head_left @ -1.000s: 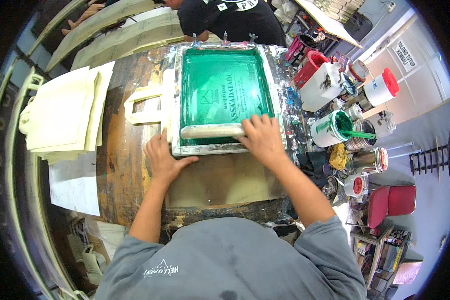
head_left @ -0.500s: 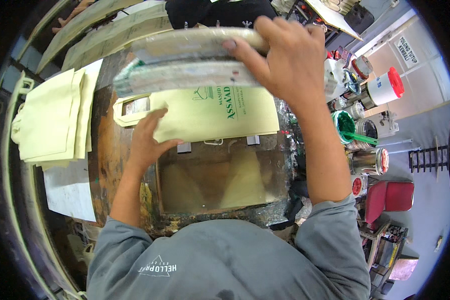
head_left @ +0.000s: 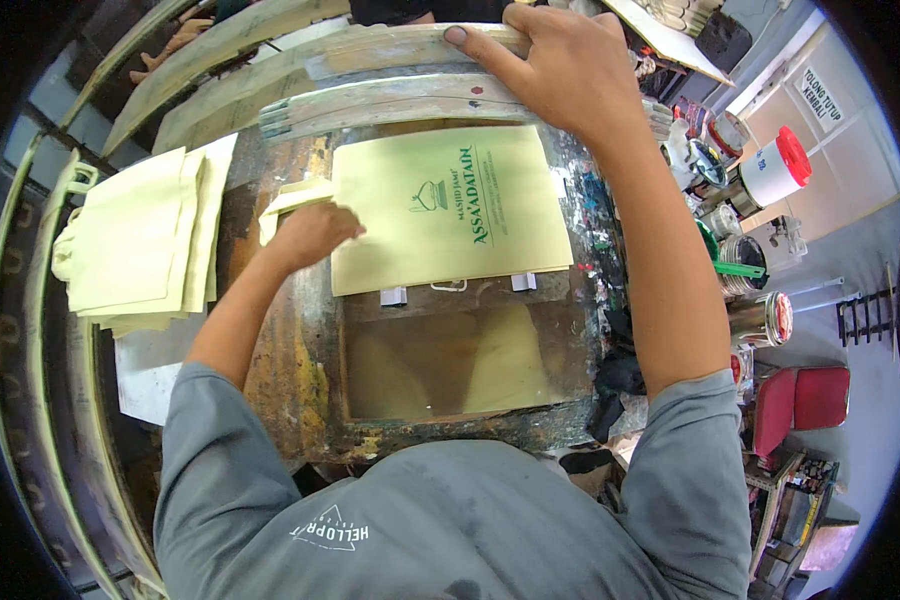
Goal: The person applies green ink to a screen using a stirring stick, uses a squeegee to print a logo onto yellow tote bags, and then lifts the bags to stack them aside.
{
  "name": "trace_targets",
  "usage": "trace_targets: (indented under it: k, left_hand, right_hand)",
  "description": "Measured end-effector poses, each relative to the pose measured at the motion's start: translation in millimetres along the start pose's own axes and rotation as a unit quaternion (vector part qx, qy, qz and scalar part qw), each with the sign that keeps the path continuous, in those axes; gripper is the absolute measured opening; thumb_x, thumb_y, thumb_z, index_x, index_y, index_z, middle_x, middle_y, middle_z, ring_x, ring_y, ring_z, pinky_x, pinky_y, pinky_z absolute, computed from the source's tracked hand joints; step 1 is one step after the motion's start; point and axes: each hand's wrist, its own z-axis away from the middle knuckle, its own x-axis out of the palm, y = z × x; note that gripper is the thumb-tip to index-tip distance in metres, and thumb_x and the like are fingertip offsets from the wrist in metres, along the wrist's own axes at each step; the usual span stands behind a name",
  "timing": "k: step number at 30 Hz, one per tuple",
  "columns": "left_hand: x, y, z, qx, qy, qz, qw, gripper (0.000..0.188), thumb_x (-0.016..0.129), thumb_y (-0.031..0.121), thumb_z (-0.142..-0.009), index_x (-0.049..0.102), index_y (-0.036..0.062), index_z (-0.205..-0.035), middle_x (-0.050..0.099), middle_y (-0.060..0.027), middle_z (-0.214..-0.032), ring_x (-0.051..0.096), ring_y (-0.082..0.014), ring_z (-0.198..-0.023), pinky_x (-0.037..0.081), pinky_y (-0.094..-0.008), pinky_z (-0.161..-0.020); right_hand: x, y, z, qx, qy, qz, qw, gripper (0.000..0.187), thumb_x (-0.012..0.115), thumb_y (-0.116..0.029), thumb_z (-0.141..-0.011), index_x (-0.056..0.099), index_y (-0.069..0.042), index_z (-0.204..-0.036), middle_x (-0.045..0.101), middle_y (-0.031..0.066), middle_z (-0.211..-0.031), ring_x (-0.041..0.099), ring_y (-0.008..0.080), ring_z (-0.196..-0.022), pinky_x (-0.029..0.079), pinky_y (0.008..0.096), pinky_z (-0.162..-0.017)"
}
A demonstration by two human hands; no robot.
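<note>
My right hand (head_left: 565, 65) is closed on a pale, ink-stained screen-printing frame (head_left: 370, 108), its thumb along the upper bar. The frame stands tilted up at the far side of the table. Below it lies a pale yellow fabric bag (head_left: 400, 205), flat, with a green printed design on its right part. My left hand (head_left: 315, 238) is at the bag's left edge beside the folded handle (head_left: 297, 197), fingers curled over the fabric and slightly blurred. Two small grey-white tabs (head_left: 394, 296) sit at the bag's near edge.
A stack of yellow bags (head_left: 135, 235) lies on the left. Racks with bags (head_left: 240, 100) extend behind it. Along the right stand paint tubs, a white container with a red lid (head_left: 775, 165) and a green tool (head_left: 738, 269). A red chair (head_left: 820, 398) stands farther right.
The frame has moved up and away in my right hand, uncovering the whole printed bag. My left hand has gone from spread fingers to curled at the bag's left edge, and the handle has folded.
</note>
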Motion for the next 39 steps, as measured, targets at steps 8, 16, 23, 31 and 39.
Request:
trace_targets:
  k: [8,16,23,31,39]
  left_hand:
    - [29.5,11.6,50.8,0.004,0.021,0.082,0.996,0.046,0.086,0.043,-0.085,0.075,0.0116,-0.117,0.074,-0.0103,-0.115,0.065,-0.0326,-0.119,0.051,-0.0456,-0.106]
    - [60.0,-1.2,57.6,-0.021,0.118,0.174,0.978,0.029,0.070,0.032,-0.102,0.079,0.0059,-0.109,0.074,-0.0103,-0.110,0.064,-0.0328,-0.111,0.050,-0.0442,-0.099]
    - [-29.6,-12.6,4.4,-0.050,0.091,0.181,0.978,0.040,0.059,0.041,-0.108,0.072,0.0042,-0.105,0.073,-0.0183,-0.100,0.068,-0.0423,-0.094,0.053,-0.0517,-0.086]
    - [-116.4,-8.0,108.1,0.024,0.257,-0.070,0.964,0.011,0.075,0.010,-0.097,0.073,0.0009,-0.102,0.076,-0.0153,-0.118,0.074,-0.0347,-0.106,0.061,-0.0426,-0.090]
    - [-184.8,-195.3,271.8,-0.384,0.275,0.056,0.880,0.070,0.047,0.057,-0.111,0.059,0.0011,-0.151,0.061,-0.0211,-0.152,0.054,-0.0298,-0.144,0.035,-0.0397,-0.124]
  right_hand:
    - [-7.0,-10.0,13.7,0.025,-0.043,0.000,0.999,0.069,0.054,-0.070,-0.100,0.077,-0.006,-0.098,0.076,0.0169,-0.092,0.071,0.0320,-0.087,0.046,0.0490,-0.084]
    - [-0.2,-5.1,11.2,0.004,-0.011,0.008,1.000,0.070,0.052,-0.071,-0.101,0.078,-0.007,-0.105,0.077,0.0179,-0.093,0.072,0.0348,-0.086,0.044,0.0486,-0.086]
    - [-0.5,0.3,-4.5,0.015,-0.035,0.002,0.999,0.069,0.052,-0.071,-0.100,0.077,-0.007,-0.099,0.076,0.0179,-0.088,0.072,0.0357,-0.085,0.045,0.0485,-0.084]
    - [-7.7,-4.1,0.3,0.017,-0.032,-0.019,0.999,0.071,0.056,-0.071,-0.099,0.076,-0.003,-0.092,0.074,0.0180,-0.086,0.071,0.0364,-0.083,0.046,0.0493,-0.081]
    - [-9.0,0.8,-21.6,0.035,-0.059,-0.048,0.996,0.074,0.052,-0.074,-0.098,0.075,-0.004,-0.088,0.073,0.0194,-0.081,0.071,0.0355,-0.080,0.050,0.0501,-0.079]
